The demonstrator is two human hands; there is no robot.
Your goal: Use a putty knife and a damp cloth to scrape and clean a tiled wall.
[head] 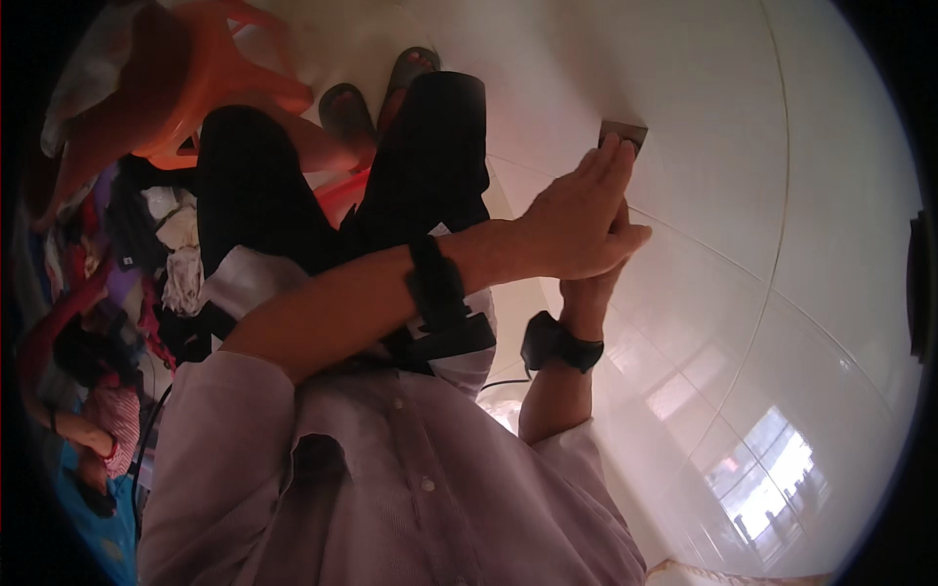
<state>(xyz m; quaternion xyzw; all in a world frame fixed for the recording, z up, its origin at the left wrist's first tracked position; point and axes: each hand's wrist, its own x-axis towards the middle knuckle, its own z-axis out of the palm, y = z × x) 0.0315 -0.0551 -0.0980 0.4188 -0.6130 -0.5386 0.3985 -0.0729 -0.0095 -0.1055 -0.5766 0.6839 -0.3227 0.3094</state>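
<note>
My left hand reaches across to the right over my right hand, which it largely hides. Its fingers lie close together and their tips overlap a small, square brownish plate in front of glossy white tiles. Whether the plate is held or fixed to the tiles cannot be told. The left thumb sticks out to the right. What my right fingers do is hidden. Each wrist bears a black strap with a dark device, the left one and the right one.
A glossy white tiled surface curves along the right. At the upper left is an orange plastic chair. Clothes and cloths lie heaped at the left, near another person in a striped top. A black cable runs beside my shirt.
</note>
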